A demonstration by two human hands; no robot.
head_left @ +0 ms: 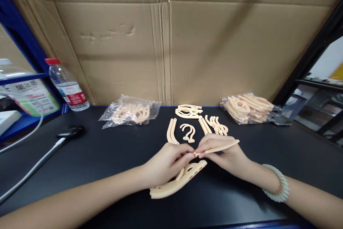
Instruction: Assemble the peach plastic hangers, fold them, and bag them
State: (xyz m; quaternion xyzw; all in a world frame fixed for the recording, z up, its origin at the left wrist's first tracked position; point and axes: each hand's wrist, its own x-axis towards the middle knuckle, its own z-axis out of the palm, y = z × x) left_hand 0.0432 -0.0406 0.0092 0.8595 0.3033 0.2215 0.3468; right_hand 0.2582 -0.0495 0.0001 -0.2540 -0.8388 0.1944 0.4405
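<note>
My right hand [223,152] pinches a slim curved beige plastic hanger arm [223,147], its free end pointing up and right. My left hand [170,161] meets it fingertip to fingertip, thumb and forefinger closed on the small beige end at the joint; the fingers hide most of that spot. Below my left hand lies a slotted beige hanger piece [174,189], partly covered by the hand. Just beyond my hands are two loose hanger hooks [190,133], a pair of curved arms [172,132] and another pair of straight-looking arms [205,126].
Several small hooks [218,126] and oval hanger parts [189,111] lie at the back. Clear bags of beige parts sit left [131,113] and right [246,107]. A water bottle [68,86], a black device [70,131] with white cable [34,168], and a phone [281,120] are around the table.
</note>
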